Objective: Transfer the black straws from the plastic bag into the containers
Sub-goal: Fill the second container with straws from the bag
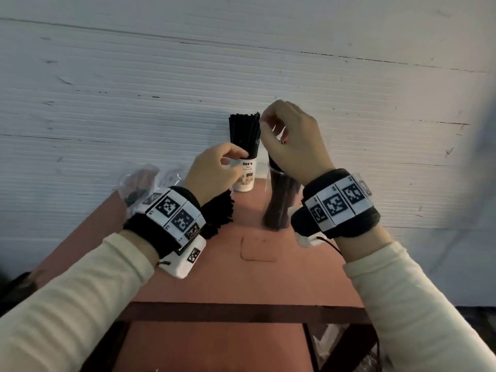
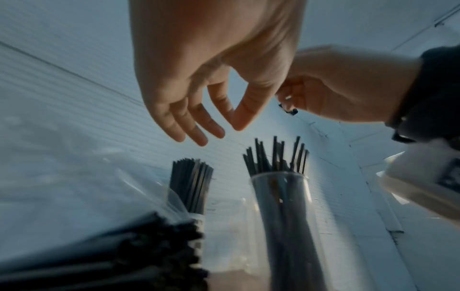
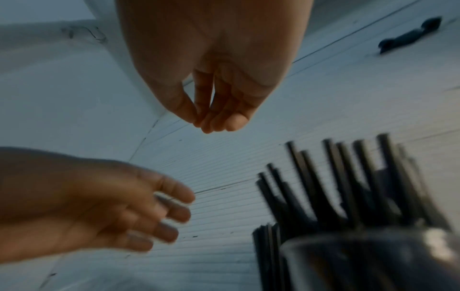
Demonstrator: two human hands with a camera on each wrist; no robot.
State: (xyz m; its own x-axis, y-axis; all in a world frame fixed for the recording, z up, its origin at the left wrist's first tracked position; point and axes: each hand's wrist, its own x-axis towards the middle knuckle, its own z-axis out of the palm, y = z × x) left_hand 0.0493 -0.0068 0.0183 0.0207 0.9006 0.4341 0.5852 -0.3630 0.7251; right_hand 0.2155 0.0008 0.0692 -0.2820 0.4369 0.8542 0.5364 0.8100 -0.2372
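Observation:
A white paper cup [image 1: 244,179] packed with black straws [image 1: 245,135] stands at the table's far end. Right of it a clear container [image 1: 280,208] [image 2: 281,206] [image 3: 373,259] holds fewer straws. The plastic bag of black straws [image 1: 218,214] [image 2: 99,256] lies under my left wrist. My left hand [image 1: 214,170] [image 2: 224,132] hovers by the cup's rim, fingers relaxed and holding nothing. My right hand [image 1: 284,138] [image 3: 206,124] is above the clear container, fingertips bunched against the thumb, with no straw visible in them. A small dark bit shows at its fingers in the left wrist view.
The narrow reddish-brown table [image 1: 228,277] runs away from me and ends at a white ribbed wall [image 1: 161,89]. Another crumpled plastic bag [image 1: 139,181] lies at the table's far left. A black handle [image 3: 410,35] is fixed to the wall.

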